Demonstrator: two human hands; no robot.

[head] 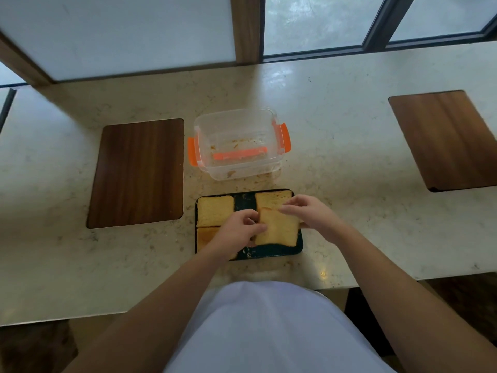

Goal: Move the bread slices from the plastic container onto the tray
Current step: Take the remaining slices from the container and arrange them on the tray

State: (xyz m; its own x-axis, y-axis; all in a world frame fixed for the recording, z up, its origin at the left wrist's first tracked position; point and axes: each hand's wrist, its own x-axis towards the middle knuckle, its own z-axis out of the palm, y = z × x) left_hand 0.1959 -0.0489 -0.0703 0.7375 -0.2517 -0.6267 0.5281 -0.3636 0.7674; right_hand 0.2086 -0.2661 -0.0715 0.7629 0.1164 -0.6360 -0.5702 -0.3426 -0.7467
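A dark tray [269, 253] lies on the counter near me. On it are a bread slice [215, 210] at the far left, another slice [271, 199] at the far right, and one [205, 236] at the near left, partly under my left arm. My left hand [238, 229] and my right hand [309, 211] both pinch a further bread slice [277, 227] over the tray's near right part. The clear plastic container [236, 142] with orange clips stands beyond the tray and holds only crumbs.
A dark wooden board [137, 172] is set into the counter to the left, another wooden board [446, 138] at the far right. Crumbs are scattered between container and tray. Windows run along the back; the counter's front edge is close to my body.
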